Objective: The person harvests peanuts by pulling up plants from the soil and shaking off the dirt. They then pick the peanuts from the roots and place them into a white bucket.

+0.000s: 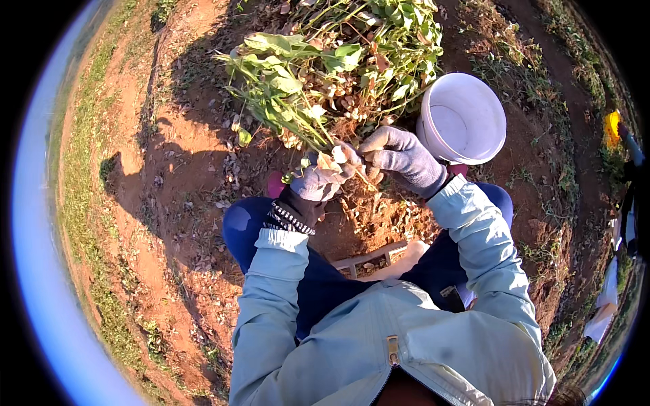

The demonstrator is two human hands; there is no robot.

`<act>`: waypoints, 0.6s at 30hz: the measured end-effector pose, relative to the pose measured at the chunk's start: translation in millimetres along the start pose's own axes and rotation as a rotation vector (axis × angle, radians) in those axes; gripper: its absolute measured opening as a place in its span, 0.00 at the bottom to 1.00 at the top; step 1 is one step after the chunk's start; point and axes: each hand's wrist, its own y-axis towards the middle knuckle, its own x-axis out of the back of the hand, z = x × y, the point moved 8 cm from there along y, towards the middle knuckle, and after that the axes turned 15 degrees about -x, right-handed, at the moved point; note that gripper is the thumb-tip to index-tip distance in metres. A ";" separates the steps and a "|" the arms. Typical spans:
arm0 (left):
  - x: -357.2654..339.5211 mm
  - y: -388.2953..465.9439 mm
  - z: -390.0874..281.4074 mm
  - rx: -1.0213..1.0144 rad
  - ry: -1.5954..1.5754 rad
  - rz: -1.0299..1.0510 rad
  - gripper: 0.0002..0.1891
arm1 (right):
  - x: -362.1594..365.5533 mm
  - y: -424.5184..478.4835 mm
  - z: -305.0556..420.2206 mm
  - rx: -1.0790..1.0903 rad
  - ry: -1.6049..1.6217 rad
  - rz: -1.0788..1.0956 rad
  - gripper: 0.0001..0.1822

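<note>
My left hand (320,180), in a grey work glove, is closed around the lower stems of a leafy green plant (289,101). Its leaves point up and away from me. Close beside it, my right hand (398,157), also gloved in grey, has thumb and fingers curled in near the base of that plant; whether something is pinched there cannot be made out. Beyond both hands lies a heap of uprooted peanut plants (396,56), with pale pods (355,101) among the stems. A white plastic bucket (462,119) stands just right of my right hand, with no contents visible inside.
Reddish soil (167,188) with dry leaves surrounds me. Between my legs is a light-coloured slatted frame (373,258). Low plant rows run along the right side, where a yellow object (612,127) and part of another person (632,147) show near the rim.
</note>
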 end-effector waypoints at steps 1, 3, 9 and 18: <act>-1.1 -2.1 1.3 -0.015 -0.081 0.000 0.23 | 0.8 -4.4 5.9 0.037 -0.119 -0.056 0.12; 4.1 6.6 5.9 -0.007 0.235 0.020 0.16 | 23.6 -25.9 36.1 0.086 -0.585 -0.415 0.08; 20.2 2.6 -45.1 -0.008 0.548 -0.289 0.31 | 208.7 -122.9 88.8 -0.240 -1.395 -1.388 0.15; 75.8 -132.2 -301.4 -0.491 0.790 -0.864 0.14 | 148.7 -72.1 79.3 -0.065 -1.087 -1.089 0.15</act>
